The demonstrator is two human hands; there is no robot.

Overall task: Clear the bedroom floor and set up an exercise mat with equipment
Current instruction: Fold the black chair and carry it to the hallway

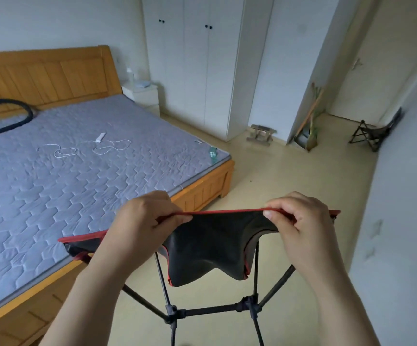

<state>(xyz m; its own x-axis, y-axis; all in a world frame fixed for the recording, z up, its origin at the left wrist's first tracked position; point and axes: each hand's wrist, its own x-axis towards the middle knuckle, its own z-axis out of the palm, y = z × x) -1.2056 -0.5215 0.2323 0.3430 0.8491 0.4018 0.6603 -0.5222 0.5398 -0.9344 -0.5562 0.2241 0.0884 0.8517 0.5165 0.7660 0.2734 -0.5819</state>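
The left hand (143, 216) is pinching the red-trimmed top edge of the folding chair (212, 248), fingers curled over the hem. The black seat fabric is sagging between both hands, above dark frame legs on the floor (290, 176) beside the bed (52, 176). The right hand (300, 218) is pinching the same edge.

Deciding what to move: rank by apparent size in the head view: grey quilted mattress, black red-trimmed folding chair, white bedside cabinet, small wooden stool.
Grey quilted mattress
Black red-trimmed folding chair, inflated by nearness
White bedside cabinet
Small wooden stool
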